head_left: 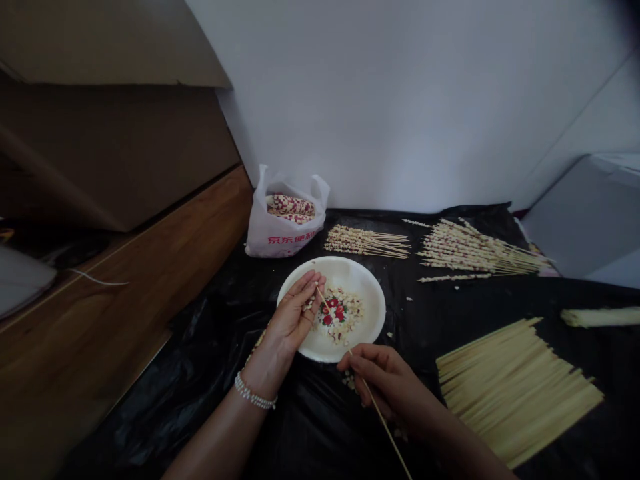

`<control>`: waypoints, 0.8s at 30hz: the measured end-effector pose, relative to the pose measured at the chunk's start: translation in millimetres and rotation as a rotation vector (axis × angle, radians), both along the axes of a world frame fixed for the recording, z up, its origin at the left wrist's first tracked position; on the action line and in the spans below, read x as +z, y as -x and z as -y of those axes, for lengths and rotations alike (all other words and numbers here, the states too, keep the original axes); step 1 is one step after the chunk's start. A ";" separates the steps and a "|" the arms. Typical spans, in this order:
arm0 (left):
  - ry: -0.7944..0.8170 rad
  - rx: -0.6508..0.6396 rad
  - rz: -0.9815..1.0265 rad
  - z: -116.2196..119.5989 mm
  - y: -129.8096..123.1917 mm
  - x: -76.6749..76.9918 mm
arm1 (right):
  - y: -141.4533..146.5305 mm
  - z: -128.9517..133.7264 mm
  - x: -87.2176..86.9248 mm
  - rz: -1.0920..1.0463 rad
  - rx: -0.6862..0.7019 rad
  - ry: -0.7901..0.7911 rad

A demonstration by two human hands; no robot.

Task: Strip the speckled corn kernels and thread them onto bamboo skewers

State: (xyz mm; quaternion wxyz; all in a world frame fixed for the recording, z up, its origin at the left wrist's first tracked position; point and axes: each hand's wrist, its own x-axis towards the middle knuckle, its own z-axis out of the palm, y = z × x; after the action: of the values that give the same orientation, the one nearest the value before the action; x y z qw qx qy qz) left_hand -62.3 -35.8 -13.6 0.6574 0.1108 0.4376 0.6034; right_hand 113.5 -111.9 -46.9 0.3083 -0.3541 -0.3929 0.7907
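Note:
My left hand is cupped palm up over the left side of a white bowl, with corn kernels in its palm. Between thumb and fingers, my right hand pinches a thin bamboo skewer. The skewer slants up across the bowl, and its tip reaches the left fingertips. I cannot tell whether a kernel is on the tip. Loose kernels lie around the red flower print on the bowl's bottom.
Behind the bowl stands a white plastic bag of speckled corn cobs. Kernel-threaded skewers lie in a small pile and a larger pile. Bare skewers are spread at right, below a pale stick-like bundle, on black plastic sheeting.

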 end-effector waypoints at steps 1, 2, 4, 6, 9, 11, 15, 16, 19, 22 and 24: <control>0.001 -0.003 0.006 -0.1 0.1 -0.1 | 0.7 0.2 0.2 -0.004 0.001 -0.002; 0.003 -0.008 0.007 -0.2 0.3 -0.3 | 1.4 0.4 0.5 -0.008 0.005 -0.003; 0.010 -0.016 0.000 -0.3 0.9 -0.8 | 3.0 0.6 0.8 -0.016 0.011 -0.003; 0.014 -0.022 0.000 0.1 1.3 -0.9 | 4.2 0.8 1.1 -0.027 0.014 0.001; 0.017 -0.024 0.013 1.2 0.9 -0.2 | 5.1 1.7 1.9 -0.038 0.008 0.008; 0.010 -0.022 0.013 2.3 -0.3 0.3 | 5.1 2.5 2.7 -0.039 0.008 0.013; 0.002 -0.017 -0.011 3.6 -3.5 -0.1 | 4.7 2.3 3.0 -0.029 0.023 0.012; 0.003 -0.016 -0.016 3.6 -4.1 -0.5 | 4.4 1.8 2.5 -0.028 0.024 0.009; -0.001 -0.013 0.011 2.5 -4.7 -1.5 | 3.2 0.5 -0.2 -0.024 0.017 0.000; 0.048 0.001 0.147 0.6 -4.3 -2.1 | 1.3 -0.5 -3.4 -0.006 0.004 -0.019; 0.078 0.022 0.224 0.0 -4.3 -2.0 | 0.4 -0.8 -4.6 0.006 -0.003 -0.042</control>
State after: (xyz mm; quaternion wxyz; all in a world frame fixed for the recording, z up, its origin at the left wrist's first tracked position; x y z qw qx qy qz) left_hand -58.1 -35.8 -15.6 0.6992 0.0124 0.3857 0.6018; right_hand 113.1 -111.0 -51.6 0.3157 -0.3506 -0.4098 0.7807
